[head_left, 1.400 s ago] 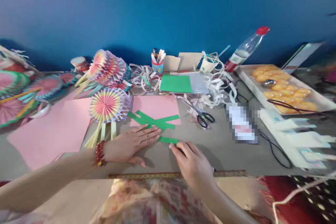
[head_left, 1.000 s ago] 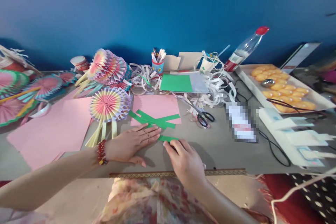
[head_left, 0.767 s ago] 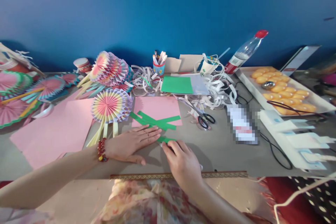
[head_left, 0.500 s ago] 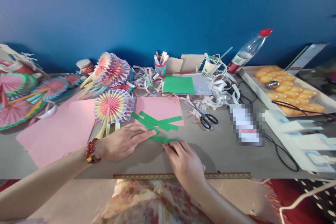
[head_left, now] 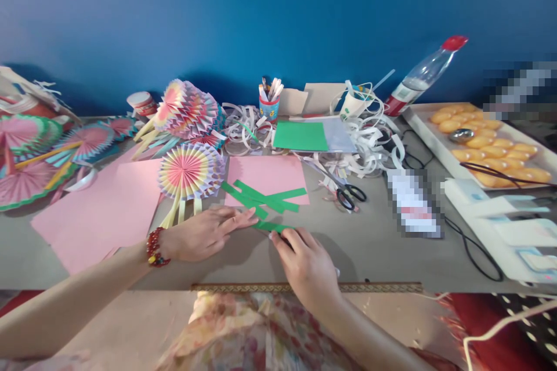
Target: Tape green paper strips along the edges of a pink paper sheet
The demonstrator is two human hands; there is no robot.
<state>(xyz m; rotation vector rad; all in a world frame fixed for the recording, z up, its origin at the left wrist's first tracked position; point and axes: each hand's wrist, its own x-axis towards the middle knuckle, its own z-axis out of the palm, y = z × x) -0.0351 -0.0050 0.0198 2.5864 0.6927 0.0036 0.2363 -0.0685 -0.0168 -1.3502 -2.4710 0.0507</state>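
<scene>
My left hand (head_left: 204, 233), with a red bead bracelet at the wrist, rests on the grey table (head_left: 369, 249), fingers stretched toward a short green paper strip (head_left: 270, 225). My right hand (head_left: 307, 264) lies just right of it, fingertips pressed on that strip's near end. Several longer green strips (head_left: 261, 197) lie crossed beyond the hands, partly over a pink sheet (head_left: 270, 177). A folded paper rosette with yellow tails (head_left: 190, 170) lies left of the strips.
Black-handled scissors (head_left: 347, 195) lie right of the pink sheet. A large pink sheet (head_left: 100, 208), paper fans (head_left: 39, 151), curled white strips (head_left: 369, 145), a pen cup (head_left: 268, 105), a green sheet (head_left: 300, 135), a bottle (head_left: 424, 75) and a tray of yellow pieces (head_left: 487, 148) crowd the back.
My left hand lifted its palm from flat and drew back a little; its fingers now only reach the strip. My right hand slid left along the strip. The view shifted slightly.
</scene>
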